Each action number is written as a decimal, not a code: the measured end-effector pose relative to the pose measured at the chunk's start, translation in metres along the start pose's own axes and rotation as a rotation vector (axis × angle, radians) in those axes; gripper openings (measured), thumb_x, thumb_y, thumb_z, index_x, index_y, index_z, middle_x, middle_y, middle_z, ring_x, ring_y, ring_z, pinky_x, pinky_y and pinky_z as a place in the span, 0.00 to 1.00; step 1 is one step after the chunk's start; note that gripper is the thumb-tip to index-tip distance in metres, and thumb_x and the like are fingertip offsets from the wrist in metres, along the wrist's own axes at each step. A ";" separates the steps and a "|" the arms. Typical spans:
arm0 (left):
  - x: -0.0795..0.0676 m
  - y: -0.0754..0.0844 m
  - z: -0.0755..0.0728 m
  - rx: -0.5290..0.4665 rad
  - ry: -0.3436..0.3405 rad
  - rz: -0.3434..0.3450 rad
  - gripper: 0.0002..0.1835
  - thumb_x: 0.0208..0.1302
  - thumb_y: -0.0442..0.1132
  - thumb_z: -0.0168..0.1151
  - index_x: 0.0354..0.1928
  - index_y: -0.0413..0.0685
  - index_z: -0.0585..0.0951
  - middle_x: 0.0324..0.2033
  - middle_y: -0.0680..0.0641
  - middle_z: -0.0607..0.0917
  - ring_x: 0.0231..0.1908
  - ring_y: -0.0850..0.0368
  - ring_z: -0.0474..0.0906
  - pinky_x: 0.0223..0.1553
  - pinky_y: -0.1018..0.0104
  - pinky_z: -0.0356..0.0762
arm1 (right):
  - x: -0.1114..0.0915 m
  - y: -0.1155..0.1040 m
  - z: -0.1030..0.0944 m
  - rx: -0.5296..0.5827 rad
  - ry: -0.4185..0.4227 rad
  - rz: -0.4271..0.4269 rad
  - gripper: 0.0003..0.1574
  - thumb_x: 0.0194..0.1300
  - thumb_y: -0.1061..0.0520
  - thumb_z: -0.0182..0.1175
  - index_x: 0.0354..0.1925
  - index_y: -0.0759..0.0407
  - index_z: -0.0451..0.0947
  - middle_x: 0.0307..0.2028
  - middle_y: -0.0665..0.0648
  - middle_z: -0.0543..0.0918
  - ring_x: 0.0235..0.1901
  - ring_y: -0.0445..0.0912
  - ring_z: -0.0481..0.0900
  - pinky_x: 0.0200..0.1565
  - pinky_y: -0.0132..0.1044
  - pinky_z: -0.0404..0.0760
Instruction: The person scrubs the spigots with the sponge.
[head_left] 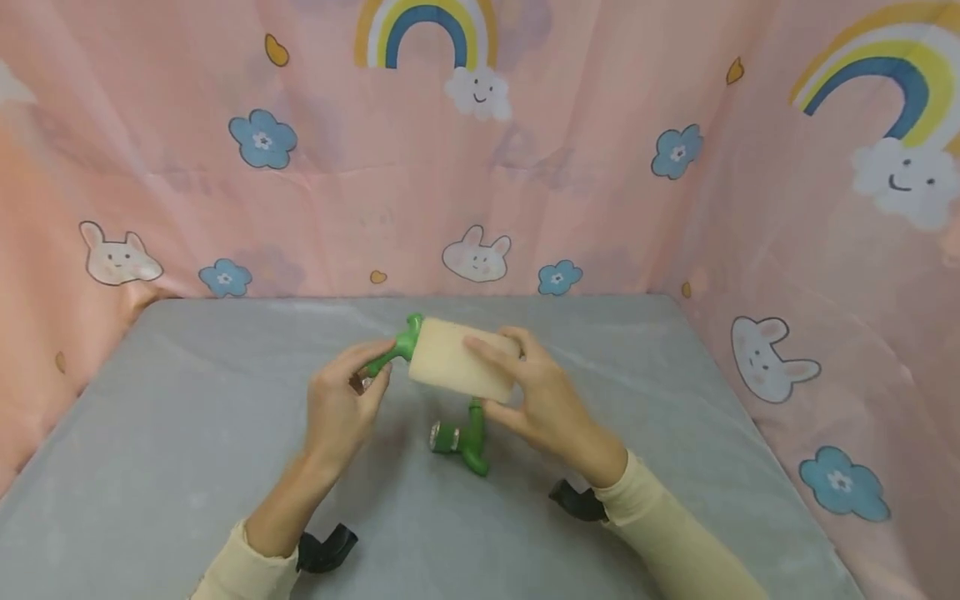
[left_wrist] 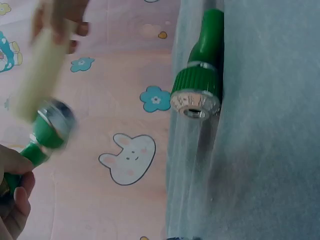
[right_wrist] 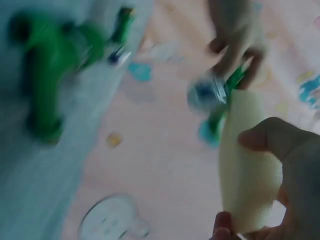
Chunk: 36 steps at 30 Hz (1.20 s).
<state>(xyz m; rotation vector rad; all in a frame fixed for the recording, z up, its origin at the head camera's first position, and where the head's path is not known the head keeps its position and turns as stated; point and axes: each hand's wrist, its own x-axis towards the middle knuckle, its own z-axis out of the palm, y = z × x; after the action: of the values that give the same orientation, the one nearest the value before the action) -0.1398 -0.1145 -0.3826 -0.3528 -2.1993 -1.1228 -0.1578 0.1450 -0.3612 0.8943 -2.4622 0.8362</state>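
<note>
My left hand (head_left: pixel 341 400) pinches one end of a green tap-like fitting (head_left: pixel 405 343) with a silver end, held up above the table. In my right hand (head_left: pixel 551 400) is a cream sponge block (head_left: pixel 461 358), gripped between thumb and fingers. The block's left end overlaps the fitting in the head view; in the left wrist view it is right at the fitting's silver end. A second green tap-like fitting (head_left: pixel 471 442) lies on the table below the sponge. It has a ribbed collar and a silver ring with a hole, seen in the left wrist view.
The table (head_left: pixel 187 467) wears a grey cloth, with a pink patterned curtain (head_left: pixel 337 208) behind it and at both sides. A smaller-looking green piece (right_wrist: pixel 122 25) with a silver end shows in the right wrist view. Black wrist devices (head_left: pixel 328 550) sit at both cuffs.
</note>
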 end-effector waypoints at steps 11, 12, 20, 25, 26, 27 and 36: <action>-0.005 -0.001 -0.002 0.034 0.067 0.127 0.17 0.52 0.19 0.72 0.45 0.36 0.87 0.43 0.39 0.90 0.24 0.58 0.78 0.27 0.85 0.72 | -0.004 -0.002 0.015 -0.008 0.000 -0.006 0.46 0.52 0.58 0.74 0.69 0.48 0.73 0.57 0.67 0.75 0.44 0.55 0.81 0.32 0.36 0.81; -0.005 -0.001 -0.003 0.030 0.079 0.123 0.17 0.52 0.19 0.72 0.45 0.36 0.87 0.42 0.39 0.90 0.24 0.58 0.77 0.27 0.85 0.72 | -0.002 0.001 0.016 -0.038 -0.011 0.017 0.46 0.53 0.59 0.74 0.69 0.48 0.73 0.57 0.67 0.75 0.44 0.55 0.81 0.31 0.36 0.81; -0.006 0.001 -0.006 -0.089 0.048 -0.066 0.15 0.58 0.23 0.70 0.49 0.36 0.86 0.34 0.39 0.90 0.20 0.64 0.76 0.20 0.81 0.70 | 0.004 0.012 0.006 0.111 0.126 0.098 0.46 0.56 0.61 0.73 0.71 0.53 0.70 0.62 0.66 0.72 0.46 0.54 0.77 0.34 0.37 0.78; -0.002 0.009 -0.002 -0.400 -0.092 -0.420 0.12 0.67 0.28 0.64 0.51 0.37 0.85 0.35 0.35 0.89 0.20 0.64 0.82 0.16 0.75 0.71 | 0.003 0.007 0.013 0.136 0.079 0.037 0.47 0.59 0.59 0.72 0.74 0.52 0.65 0.64 0.64 0.71 0.43 0.53 0.78 0.33 0.31 0.76; -0.001 0.009 -0.002 -0.443 -0.120 -0.489 0.12 0.69 0.29 0.63 0.52 0.38 0.84 0.35 0.36 0.90 0.20 0.64 0.82 0.16 0.75 0.71 | 0.004 0.009 0.014 0.112 0.085 0.065 0.47 0.60 0.60 0.72 0.74 0.51 0.65 0.64 0.64 0.71 0.42 0.52 0.78 0.33 0.31 0.75; -0.001 0.009 -0.001 -0.478 -0.145 -0.553 0.12 0.70 0.31 0.62 0.53 0.39 0.84 0.35 0.38 0.90 0.19 0.64 0.81 0.16 0.76 0.70 | 0.004 0.011 0.015 0.103 0.106 0.092 0.48 0.59 0.62 0.72 0.74 0.51 0.65 0.63 0.64 0.71 0.41 0.51 0.78 0.32 0.31 0.74; 0.005 0.009 -0.003 -0.645 -0.314 -0.819 0.21 0.80 0.42 0.49 0.67 0.40 0.73 0.26 0.57 0.87 0.16 0.66 0.75 0.19 0.78 0.63 | 0.000 0.002 0.025 -0.015 0.211 -0.153 0.50 0.49 0.62 0.78 0.69 0.54 0.70 0.59 0.69 0.72 0.48 0.59 0.79 0.36 0.44 0.86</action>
<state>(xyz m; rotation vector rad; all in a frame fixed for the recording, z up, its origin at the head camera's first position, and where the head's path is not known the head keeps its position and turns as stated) -0.1379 -0.1120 -0.3728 0.1625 -2.2346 -2.3709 -0.1627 0.1303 -0.3809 0.9251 -2.1877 0.8128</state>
